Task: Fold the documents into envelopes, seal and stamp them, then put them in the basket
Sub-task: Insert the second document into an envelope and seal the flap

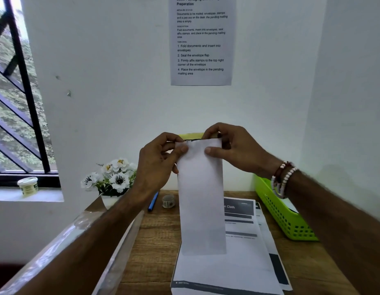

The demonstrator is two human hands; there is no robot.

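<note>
A long white envelope (200, 194) hangs upright above the desk, held at its top end by both hands. My left hand (158, 165) pinches its top left corner and my right hand (231, 149) pinches its top right. A folded document with a yellow and black edge (190, 136) sticks out of the envelope's top between my fingers. Printed documents (240, 235) lie stacked on the wooden desk (155, 248) below. A green plastic basket (282, 218) stands at the desk's right side, partly hidden by my right forearm.
A blue pen (153, 202) and a small roll of stamps (168, 201) lie at the desk's back. A pot of white flowers (112, 182) stands at the back left corner. An instruction sheet (202, 41) hangs on the wall. A small jar (28, 185) sits on the windowsill.
</note>
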